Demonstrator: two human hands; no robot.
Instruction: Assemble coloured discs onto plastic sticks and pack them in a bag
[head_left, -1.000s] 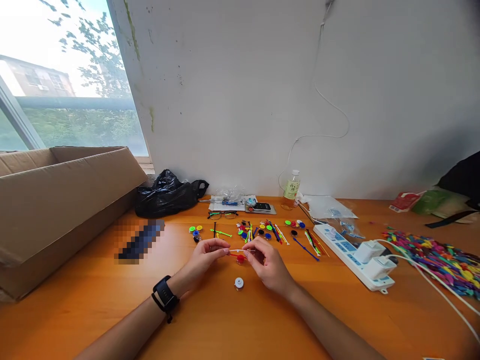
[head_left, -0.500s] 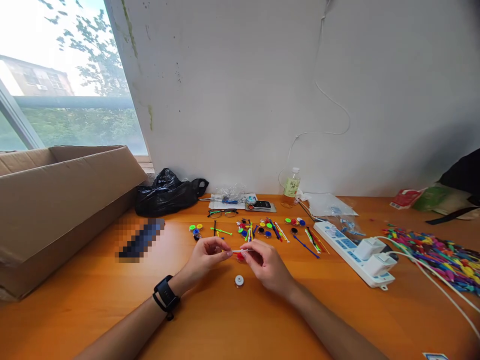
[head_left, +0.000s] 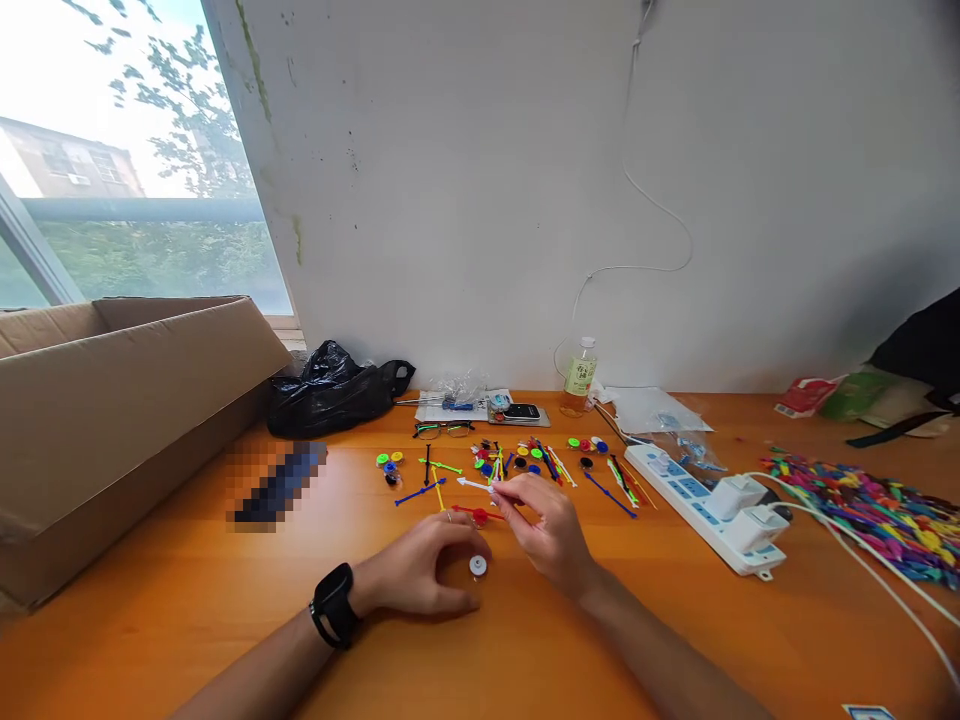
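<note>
Pinched in my right hand [head_left: 544, 525] is a white arrow-shaped plastic pointer [head_left: 474, 484], its arrowhead pointing left. My left hand [head_left: 424, 568] is open, thumb and fingers spread around a small white round disc [head_left: 478, 567] on the table; whether they touch it I cannot tell. Behind my hands lies a red pointer with a red disc [head_left: 480, 516] at its middle, partly hidden by my right fingers. A blue pointer [head_left: 420, 491] and a yellow pointer [head_left: 439, 488] lie just beyond my left hand. Several coloured discs and pointers are scattered farther back.
At left stands a large cardboard box [head_left: 135, 430], with a black plastic bag [head_left: 330, 390] behind. Glasses [head_left: 444, 430], a drink bottle [head_left: 580, 378] and a phone [head_left: 522, 411] sit at the back. On the right lie a power strip [head_left: 697, 510] and a colourful pile [head_left: 870, 515].
My left hand has let go of the white pointer and come down toward the viewer, opening around the white disc. My right hand still holds the pointer, now with its arrowhead exposed.
</note>
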